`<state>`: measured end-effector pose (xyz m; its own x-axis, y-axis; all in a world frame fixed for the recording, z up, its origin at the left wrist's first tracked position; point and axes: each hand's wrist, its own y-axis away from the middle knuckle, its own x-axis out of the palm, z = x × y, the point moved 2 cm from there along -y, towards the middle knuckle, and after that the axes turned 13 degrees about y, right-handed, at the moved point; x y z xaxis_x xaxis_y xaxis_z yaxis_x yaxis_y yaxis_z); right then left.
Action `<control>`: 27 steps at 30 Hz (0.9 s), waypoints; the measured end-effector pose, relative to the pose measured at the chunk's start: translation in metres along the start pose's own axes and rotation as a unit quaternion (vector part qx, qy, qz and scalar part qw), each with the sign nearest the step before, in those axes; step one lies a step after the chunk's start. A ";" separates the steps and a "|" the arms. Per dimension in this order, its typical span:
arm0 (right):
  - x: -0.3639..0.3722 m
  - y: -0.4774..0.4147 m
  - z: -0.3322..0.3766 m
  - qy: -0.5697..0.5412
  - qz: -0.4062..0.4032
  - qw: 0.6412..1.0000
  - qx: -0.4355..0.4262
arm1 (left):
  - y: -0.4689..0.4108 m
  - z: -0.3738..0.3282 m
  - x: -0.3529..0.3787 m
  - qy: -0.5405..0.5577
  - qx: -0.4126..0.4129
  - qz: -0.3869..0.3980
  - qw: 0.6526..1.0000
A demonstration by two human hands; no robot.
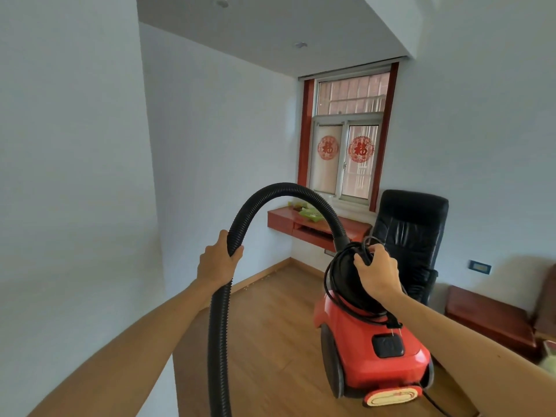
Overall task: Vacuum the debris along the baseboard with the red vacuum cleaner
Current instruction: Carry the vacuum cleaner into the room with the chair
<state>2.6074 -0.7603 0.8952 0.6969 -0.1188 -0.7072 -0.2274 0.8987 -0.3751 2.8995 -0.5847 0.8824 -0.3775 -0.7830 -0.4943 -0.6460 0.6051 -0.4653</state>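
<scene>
Left hand (217, 261) grips 1 hose (285, 188), right hand (378, 275) 1 vacuum (355, 341).

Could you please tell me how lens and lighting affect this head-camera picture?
Head view: the wide lens bows the walls and stretches the frame's edges; soft daylight from the window lights evenly, without glare; the left hand on the hose and right hand on the red vacuum cleaner look sharp; the debris by the baseboard shows only as faint specks.
</scene>
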 end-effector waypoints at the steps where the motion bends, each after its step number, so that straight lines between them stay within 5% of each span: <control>1: 0.004 -0.009 -0.005 -0.001 0.000 1.000 0.005 | -0.011 0.001 0.010 0.001 -0.001 0.005 1.000; 27: 0.132 -0.280 -0.087 -0.002 0.015 0.997 0.082 | -0.278 0.046 0.235 0.002 0.001 0.052 0.999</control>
<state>2.7038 -1.0642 0.8551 0.6936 -0.0896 -0.7147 -0.1343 0.9588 -0.2505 3.0208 -0.9307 0.8623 -0.4458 -0.7167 -0.5363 -0.6019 0.6834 -0.4130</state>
